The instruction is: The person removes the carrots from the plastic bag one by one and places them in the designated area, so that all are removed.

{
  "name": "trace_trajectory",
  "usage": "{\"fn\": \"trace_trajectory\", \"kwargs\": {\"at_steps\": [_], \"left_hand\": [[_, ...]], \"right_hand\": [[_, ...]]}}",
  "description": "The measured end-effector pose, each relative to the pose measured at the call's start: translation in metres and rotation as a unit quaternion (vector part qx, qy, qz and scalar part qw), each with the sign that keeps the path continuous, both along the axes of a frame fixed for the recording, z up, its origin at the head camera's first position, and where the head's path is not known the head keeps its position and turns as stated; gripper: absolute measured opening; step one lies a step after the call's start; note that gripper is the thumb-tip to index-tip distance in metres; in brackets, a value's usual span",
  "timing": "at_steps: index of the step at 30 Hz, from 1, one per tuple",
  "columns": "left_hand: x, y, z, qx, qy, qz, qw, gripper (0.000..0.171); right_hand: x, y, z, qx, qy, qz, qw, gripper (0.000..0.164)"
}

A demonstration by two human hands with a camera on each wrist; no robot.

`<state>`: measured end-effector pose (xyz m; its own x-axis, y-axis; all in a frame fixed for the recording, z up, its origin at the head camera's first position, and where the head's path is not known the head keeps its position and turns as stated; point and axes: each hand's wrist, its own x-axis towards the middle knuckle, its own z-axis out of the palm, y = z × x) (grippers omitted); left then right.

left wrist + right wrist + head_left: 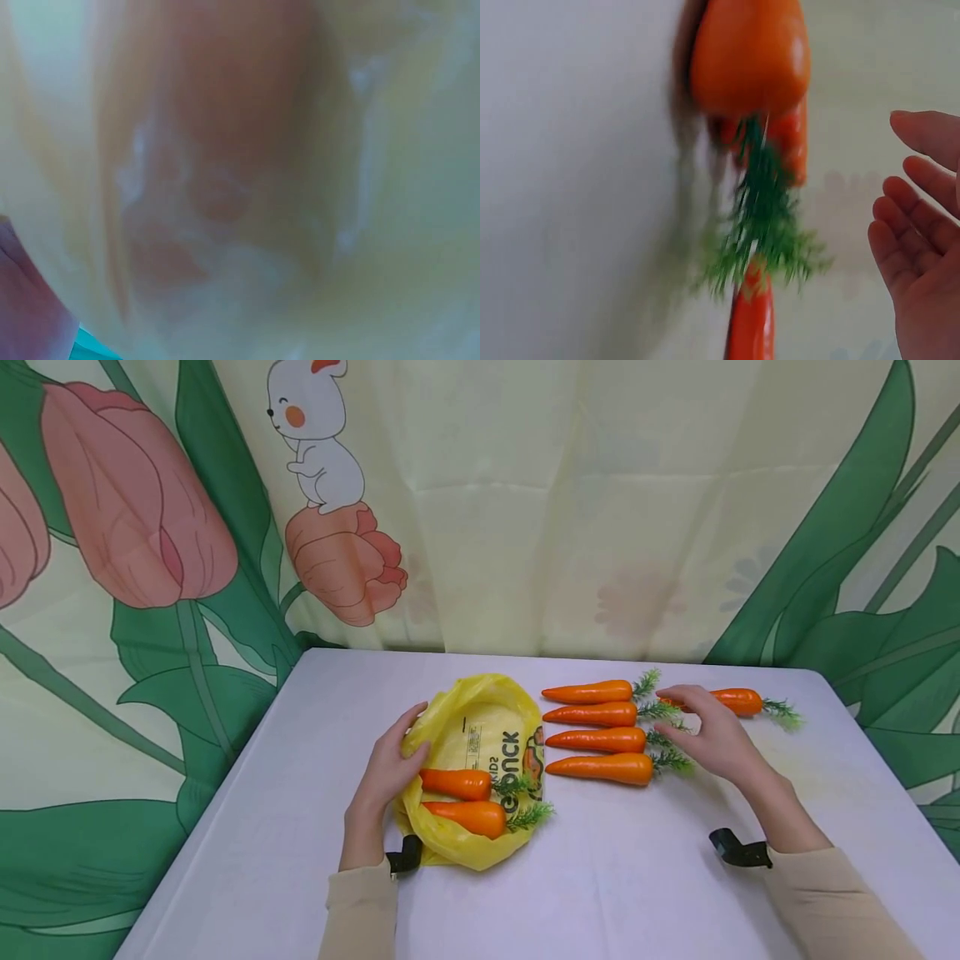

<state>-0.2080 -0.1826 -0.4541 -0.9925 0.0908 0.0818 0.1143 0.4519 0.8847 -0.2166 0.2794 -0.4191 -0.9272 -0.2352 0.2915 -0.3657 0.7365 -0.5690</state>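
Note:
My left hand (390,760) grips the left edge of a yellow plastic bag (468,852), thumb over the rim. Inside the open bag lie two orange carrots with green tops, an upper carrot (457,784) and a lower carrot (472,818). Blurred bag film (405,225) fills most of the left wrist view. My right hand (708,735) hovers over the leafy ends of several carrots lined up beside the bag, the nearest carrot (603,768) among them. Its fingers are loosely bent and hold nothing. Behind it lies another carrot (738,702), its tip end hidden by the hand.
A white-covered table (600,877) carries everything. Behind its far edge hangs a curtain (510,568) printed with tulips and a rabbit. A black wrist camera (405,855) sits at the left cuff, another wrist camera (738,849) at the right.

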Motion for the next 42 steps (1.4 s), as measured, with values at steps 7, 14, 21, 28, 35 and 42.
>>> {"fn": "trace_trajectory", "kwargs": {"at_steps": [7, 14, 21, 28, 35, 42], "left_hand": [[-0.001, 0.002, -0.001, 0.0, -0.003, -0.003, 1.0, 0.06], [0.0, 0.0, 0.0, -0.004, 0.004, -0.001, 1.0, 0.059], [0.001, 0.001, 0.0, -0.003, 0.0, -0.004, 1.0, 0.059], [0.0, 0.001, -0.001, -0.007, 0.022, -0.002, 0.9997, 0.059], [-0.002, 0.001, -0.001, -0.005, 0.024, -0.005, 0.9997, 0.059], [0.0, 0.002, -0.001, -0.002, 0.028, -0.005, 0.9996, 0.059]], "right_hand": [[0.002, -0.038, 0.005, -0.027, -0.026, 0.023, 0.999, 0.049], [0.005, -0.088, 0.005, -0.039, -0.048, 0.067, 0.996, 0.046], [0.009, -0.126, 0.003, -0.072, -0.033, 0.108, 0.991, 0.046], [0.01, -0.158, 0.0, -0.057, -0.02, 0.15, 0.987, 0.045], [0.012, -0.181, 0.002, -0.05, -0.037, 0.164, 0.984, 0.047], [0.013, -0.197, 0.0, -0.036, -0.05, 0.184, 0.981, 0.049]]}}
